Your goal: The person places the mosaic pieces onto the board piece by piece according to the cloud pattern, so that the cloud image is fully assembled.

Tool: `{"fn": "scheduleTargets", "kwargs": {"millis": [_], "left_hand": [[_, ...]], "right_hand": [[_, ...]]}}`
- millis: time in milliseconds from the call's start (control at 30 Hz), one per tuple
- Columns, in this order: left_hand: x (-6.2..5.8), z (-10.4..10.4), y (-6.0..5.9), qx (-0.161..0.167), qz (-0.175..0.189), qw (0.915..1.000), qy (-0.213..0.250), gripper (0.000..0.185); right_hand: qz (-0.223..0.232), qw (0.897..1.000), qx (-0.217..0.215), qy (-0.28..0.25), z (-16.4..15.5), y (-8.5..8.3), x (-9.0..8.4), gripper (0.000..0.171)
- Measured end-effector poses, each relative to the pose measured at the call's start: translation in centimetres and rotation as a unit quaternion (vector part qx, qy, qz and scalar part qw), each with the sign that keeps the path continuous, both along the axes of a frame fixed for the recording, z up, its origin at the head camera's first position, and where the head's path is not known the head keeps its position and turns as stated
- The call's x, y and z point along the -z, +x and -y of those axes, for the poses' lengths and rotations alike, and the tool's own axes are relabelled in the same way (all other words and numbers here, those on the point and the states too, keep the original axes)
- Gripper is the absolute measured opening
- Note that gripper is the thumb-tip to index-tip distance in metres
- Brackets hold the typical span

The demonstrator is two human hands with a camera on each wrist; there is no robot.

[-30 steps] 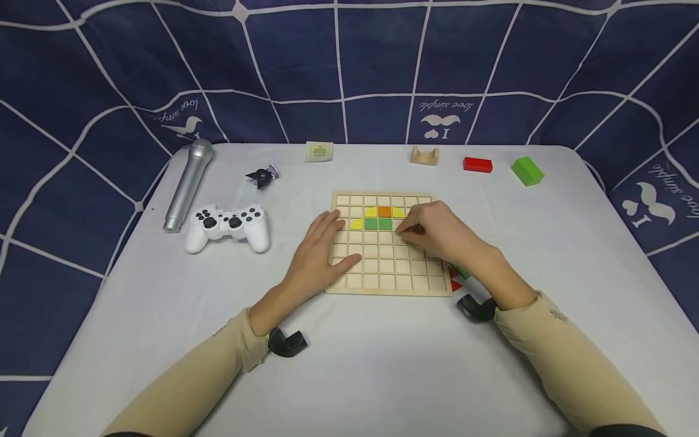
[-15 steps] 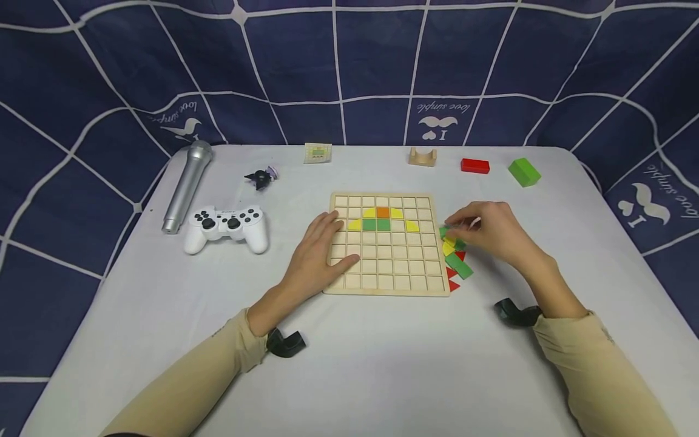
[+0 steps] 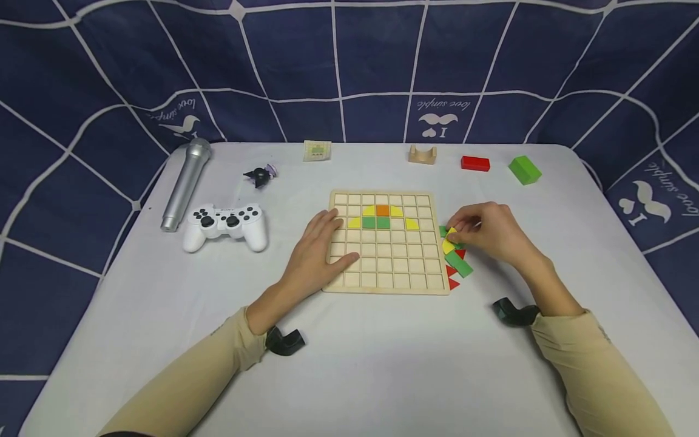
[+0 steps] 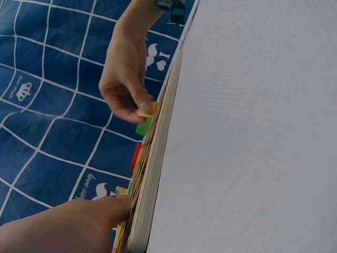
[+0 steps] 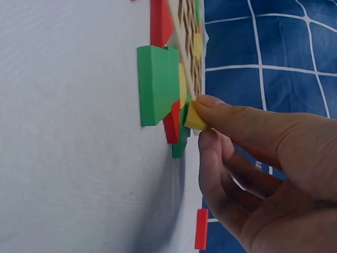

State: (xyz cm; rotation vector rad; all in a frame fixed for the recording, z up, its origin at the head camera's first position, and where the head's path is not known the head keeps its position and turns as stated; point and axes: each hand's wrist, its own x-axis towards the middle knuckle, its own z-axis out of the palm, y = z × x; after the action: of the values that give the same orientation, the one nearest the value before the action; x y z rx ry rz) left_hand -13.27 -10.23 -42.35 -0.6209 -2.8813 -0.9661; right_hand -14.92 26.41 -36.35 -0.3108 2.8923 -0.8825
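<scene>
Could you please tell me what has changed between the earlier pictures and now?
The right hand left the board, leaving a new yellow piece in the second row, moved right to the loose pile beside the board, and now pinches a yellow tile. The left hand stayed flat on the board's left edge. The controller, microphone and blocks did not move.

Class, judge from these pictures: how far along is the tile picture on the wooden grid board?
Done: seven tiles, yellow, orange and green, fill the upper rows of the wooden grid board. In hand: the right hand pinches a small yellow tile from the loose pile of coloured tiles; the left hand rests on the board. Left: most squares are empty.
</scene>
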Motion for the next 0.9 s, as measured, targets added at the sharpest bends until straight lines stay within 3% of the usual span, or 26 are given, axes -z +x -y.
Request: {"fn": "scheduleTargets", "kwargs": {"millis": [400,567,900], "left_hand": [[0.0,0.3,0.1,-0.006,0.005,1.0,-0.002,0.079],[-0.1,0.2,0.1,-0.003,0.001,1.0,-0.001,0.079],[-0.1,0.0,-0.1,-0.001,-0.003,1.0,-0.004,0.079]], "right_hand": [[-0.025,0.997,0.007,-0.069,3.7,-0.3,-0.3,0.01],[-0.016,0.997,0.02,-0.075,5.4,-0.2,0.3,0.008],[-0.063,0.997,0.0,-0.036,6.1,0.0,1.5,0.01]]}}
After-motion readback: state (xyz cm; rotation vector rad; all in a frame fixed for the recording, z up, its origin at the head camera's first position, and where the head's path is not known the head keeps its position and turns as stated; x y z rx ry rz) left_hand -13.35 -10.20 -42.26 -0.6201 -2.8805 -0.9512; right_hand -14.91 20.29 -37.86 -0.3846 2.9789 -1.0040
